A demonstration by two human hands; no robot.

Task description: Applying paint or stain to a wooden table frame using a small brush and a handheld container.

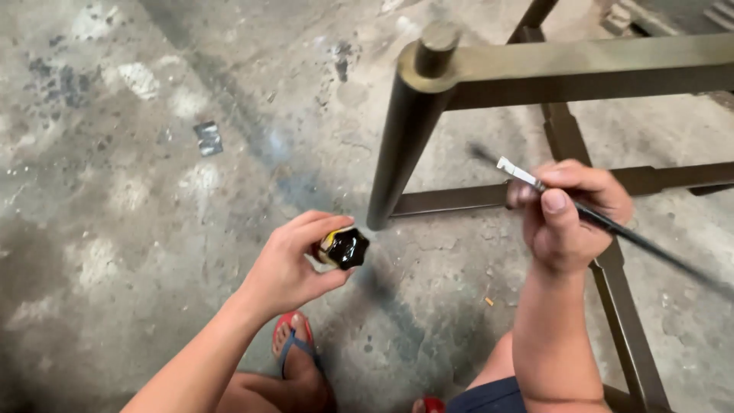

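Brush (612, 226) tip blurred; handle cut off rt

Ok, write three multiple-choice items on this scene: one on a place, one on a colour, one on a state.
1. Where is the small bottle?
A. on the floor
B. in the left hand
C. on the frame

2. What colour is the bottle's cap?
A. black
B. white
C. green

3. What is the right hand doing?
A. resting open
B. pressing on the floor
C. gripping a thin brush

Answers: 1 B, the fingers wrap it above the concrete floor. 2 A, the cap is glossy black. 3 C, the fist closes on the dark handle beside the metal frame.
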